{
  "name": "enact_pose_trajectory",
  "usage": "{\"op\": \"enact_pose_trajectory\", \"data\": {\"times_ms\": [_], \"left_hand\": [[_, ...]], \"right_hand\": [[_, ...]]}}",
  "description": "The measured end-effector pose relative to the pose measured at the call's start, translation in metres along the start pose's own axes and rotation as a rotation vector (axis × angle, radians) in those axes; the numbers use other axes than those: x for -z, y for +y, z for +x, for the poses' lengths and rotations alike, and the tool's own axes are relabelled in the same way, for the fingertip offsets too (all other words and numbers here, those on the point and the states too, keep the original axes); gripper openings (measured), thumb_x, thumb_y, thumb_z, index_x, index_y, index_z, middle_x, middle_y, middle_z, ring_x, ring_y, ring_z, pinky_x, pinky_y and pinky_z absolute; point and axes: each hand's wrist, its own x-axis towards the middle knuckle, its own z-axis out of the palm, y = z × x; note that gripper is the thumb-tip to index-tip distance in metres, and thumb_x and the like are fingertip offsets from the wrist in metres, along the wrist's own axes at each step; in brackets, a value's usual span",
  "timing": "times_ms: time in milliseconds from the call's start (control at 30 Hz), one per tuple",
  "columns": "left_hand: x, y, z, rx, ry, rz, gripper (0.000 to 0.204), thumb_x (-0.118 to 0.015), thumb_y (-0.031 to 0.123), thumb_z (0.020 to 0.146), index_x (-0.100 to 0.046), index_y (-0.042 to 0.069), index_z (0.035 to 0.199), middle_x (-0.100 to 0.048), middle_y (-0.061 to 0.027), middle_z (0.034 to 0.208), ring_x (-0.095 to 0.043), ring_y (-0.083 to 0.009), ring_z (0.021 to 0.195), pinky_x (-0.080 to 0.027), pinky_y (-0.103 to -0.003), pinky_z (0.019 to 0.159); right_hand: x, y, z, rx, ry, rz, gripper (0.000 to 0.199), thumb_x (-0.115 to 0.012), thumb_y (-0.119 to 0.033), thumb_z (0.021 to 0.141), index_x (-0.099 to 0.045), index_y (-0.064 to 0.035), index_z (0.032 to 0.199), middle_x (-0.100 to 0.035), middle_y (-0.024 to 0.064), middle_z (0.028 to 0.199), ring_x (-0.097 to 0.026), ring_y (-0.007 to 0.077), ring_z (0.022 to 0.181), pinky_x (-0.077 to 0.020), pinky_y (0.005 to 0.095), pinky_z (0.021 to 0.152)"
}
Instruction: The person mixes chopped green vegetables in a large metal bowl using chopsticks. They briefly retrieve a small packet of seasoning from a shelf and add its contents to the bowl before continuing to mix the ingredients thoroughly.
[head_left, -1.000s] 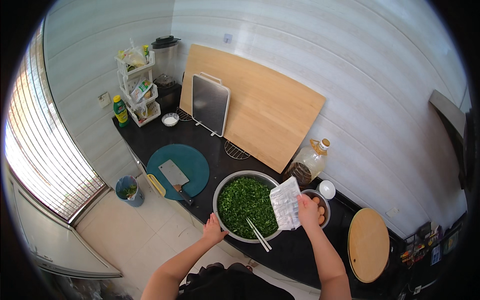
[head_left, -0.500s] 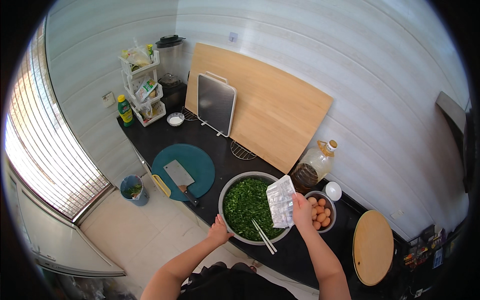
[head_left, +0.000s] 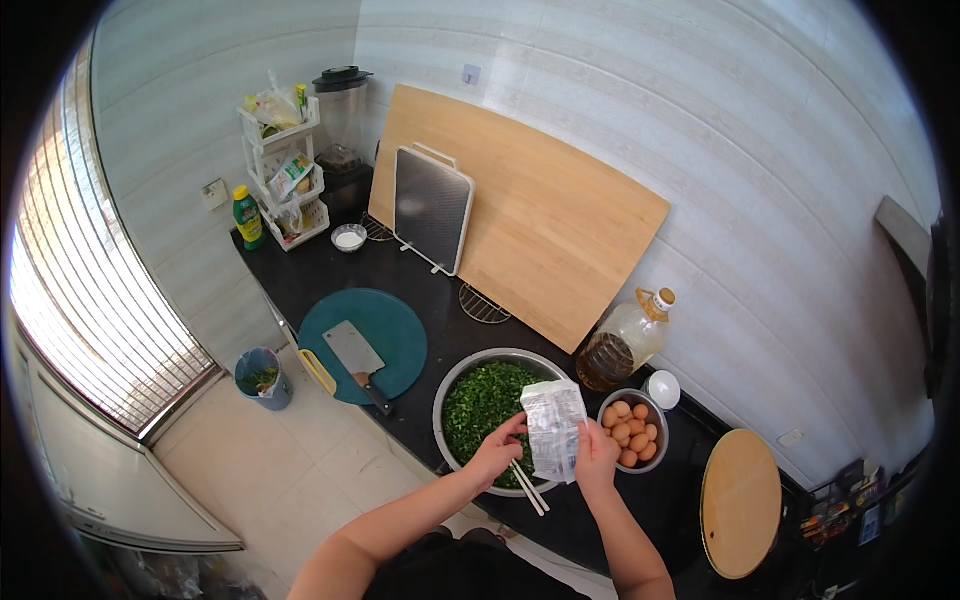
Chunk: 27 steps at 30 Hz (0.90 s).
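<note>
A flat, silvery-white packet (head_left: 553, 425), its contents hard to make out, is gripped at its right edge by my right hand (head_left: 598, 456), which is closed on it. The packet hangs over the right part of a steel bowl (head_left: 437, 415) full of chopped green leaves (head_left: 487, 400). Beside the packet's left edge is my left hand (head_left: 494, 455), fingers apart; its fingertips reach that edge, and I see no firm hold. Below the left hand, white chopsticks (head_left: 531, 488) lean on the bowl's near rim, their upper ends hidden by the hand and packet.
Right of the bowl stand a bowl of brown eggs (head_left: 630, 432), a small white bowl (head_left: 663, 388) and an oil jug (head_left: 622, 343). A cleaver (head_left: 355, 350) lies on a round green board (head_left: 402, 345) at left. A large wooden board (head_left: 560, 210) leans on the wall; a round wooden lid (head_left: 742, 505) lies far right.
My left hand has left the bowl's near-left rim and come up and right to the packet. My right hand has brought the packet slightly left and lower, turned more face-on.
</note>
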Motion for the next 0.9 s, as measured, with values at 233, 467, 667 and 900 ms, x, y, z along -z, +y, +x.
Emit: {"op": "enact_pose_trajectory", "data": {"times_ms": [233, 467, 667, 900], "left_hand": [[-0.010, -0.011, -0.002, 0.074, -0.048, -0.089, 0.078, -0.048, -0.008, 0.067, -0.031, 0.009, 0.141, -0.047, -0.0038, 0.122, -0.044, -0.0122, 0.092, -0.040, -0.023, 0.083], [-0.006, -0.014, 0.000, 0.072, -0.107, -0.042, 0.080, -0.047, -0.008, 0.065, -0.031, 0.012, 0.142, -0.047, -0.0044, 0.121, -0.045, -0.0135, 0.092, -0.041, -0.025, 0.082], [0.002, -0.018, 0.004, 0.101, -0.090, 0.003, 0.082, -0.048, -0.006, 0.068, -0.026, 0.014, 0.144, -0.043, -0.0068, 0.129, -0.043, -0.0156, 0.096, -0.041, -0.027, 0.085], [0.001, -0.013, 0.008, 0.113, -0.145, 0.022, 0.080, -0.049, -0.005, 0.070, -0.026, 0.014, 0.144, -0.042, -0.0071, 0.128, -0.041, -0.0173, 0.099, -0.042, -0.028, 0.084]], "right_hand": [[0.002, 0.005, 0.003, -0.041, -0.006, -0.045, 0.021, -0.048, -0.014, 0.093, -0.058, -0.0010, 0.105, -0.060, 0.0199, 0.071, -0.062, 0.0341, 0.067, -0.0463, 0.0362, 0.057], [-0.005, 0.010, 0.008, -0.068, -0.017, 0.060, 0.021, -0.045, -0.012, 0.093, -0.059, 0.0023, 0.101, -0.063, 0.0135, 0.081, -0.063, 0.0208, 0.075, -0.0462, 0.0291, 0.068], [-0.007, 0.006, 0.010, -0.116, -0.060, 0.007, 0.021, -0.047, -0.013, 0.093, -0.059, 0.0021, 0.099, -0.062, 0.0136, 0.080, -0.061, 0.0199, 0.073, -0.0455, 0.0289, 0.067], [-0.008, 0.018, 0.009, -0.060, -0.015, -0.049, 0.020, -0.047, -0.013, 0.093, -0.058, -0.0003, 0.104, -0.060, 0.0211, 0.076, -0.061, 0.0344, 0.068, -0.0446, 0.0369, 0.057]]}}
